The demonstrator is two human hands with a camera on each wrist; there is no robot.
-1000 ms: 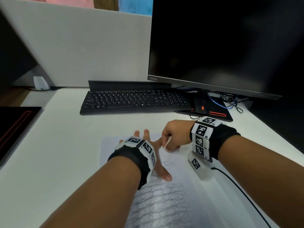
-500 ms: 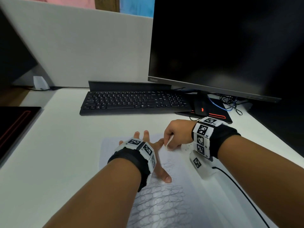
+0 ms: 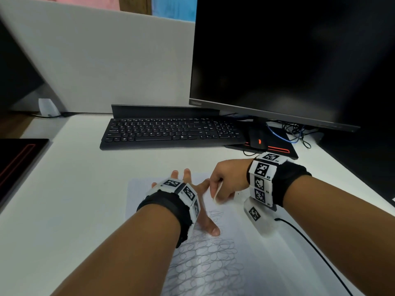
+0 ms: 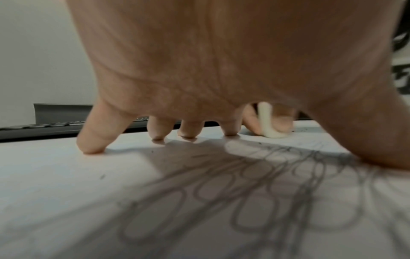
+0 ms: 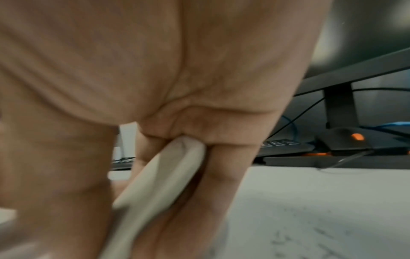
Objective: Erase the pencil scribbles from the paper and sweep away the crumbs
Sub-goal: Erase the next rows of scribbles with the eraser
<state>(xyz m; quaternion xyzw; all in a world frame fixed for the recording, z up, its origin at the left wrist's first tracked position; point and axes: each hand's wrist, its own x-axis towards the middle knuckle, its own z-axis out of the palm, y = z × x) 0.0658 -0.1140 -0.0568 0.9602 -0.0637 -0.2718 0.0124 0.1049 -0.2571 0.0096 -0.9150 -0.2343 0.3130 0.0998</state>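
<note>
A white sheet of paper (image 3: 139, 195) lies on the desk, covered with looping pencil scribbles (image 3: 205, 263) over its near part. My left hand (image 3: 188, 189) lies spread on the paper, fingertips (image 4: 93, 147) and thumb pressing it down. My right hand (image 3: 224, 178) pinches a white eraser (image 3: 218, 191) and holds its lower end on the paper's far part; the eraser (image 4: 268, 122) touches the sheet just beyond my left fingers. In the right wrist view the eraser (image 5: 159, 184) runs between thumb and fingers. Dark crumbs (image 3: 240, 192) lie beside the right hand.
A black keyboard (image 3: 171, 133) sits beyond the paper, with a monitor (image 3: 288, 60) and a black mouse (image 3: 257, 142) on a pad at the back right. A dark pad (image 3: 17, 163) lies at the left edge. A black cable (image 3: 310, 248) trails from my right wrist.
The right hand has shifted the eraser slightly on the far part of the paper. The left hand has stayed pressed on the sheet.
</note>
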